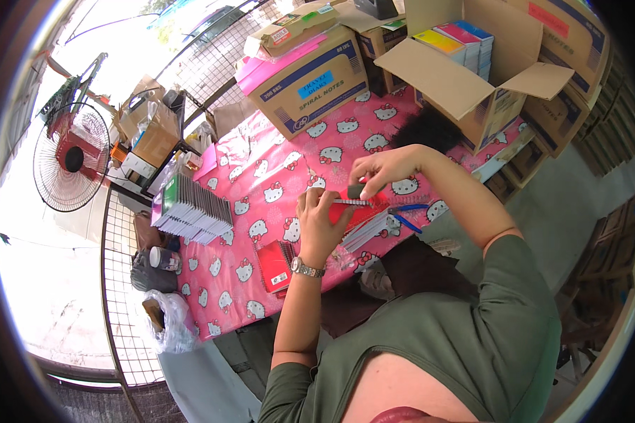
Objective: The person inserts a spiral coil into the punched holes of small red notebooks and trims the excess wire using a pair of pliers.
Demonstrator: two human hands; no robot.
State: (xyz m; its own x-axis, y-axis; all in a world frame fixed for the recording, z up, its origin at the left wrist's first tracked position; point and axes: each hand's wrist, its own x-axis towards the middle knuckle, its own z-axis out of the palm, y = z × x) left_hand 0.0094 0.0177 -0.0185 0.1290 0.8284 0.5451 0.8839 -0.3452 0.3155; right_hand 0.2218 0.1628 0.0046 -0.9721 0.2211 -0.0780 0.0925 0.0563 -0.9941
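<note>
My left hand (320,214) is closed on the edge of a red spiral notebook (379,205), whose white page edges and wire show between my hands. My right hand (389,170) bends over it, thumb and fingers closed around a small dark block (355,191) that rests against the spiral edge. Beside the notebook, on the right, lies a pair of blue-handled pliers (406,216). Just below is a pile of white-edged notebooks (364,234). Another red spiral notebook (275,267) lies flat on the table, left of my left wrist.
A pink patterned cloth covers the table (257,229). A tall stack of spiral notebooks (194,210) stands at the left. A closed carton (310,88) and an open carton of notebooks (466,99) stand at the back. A fan (73,158) is far left; a plastic bag (171,322) hangs by the near-left edge.
</note>
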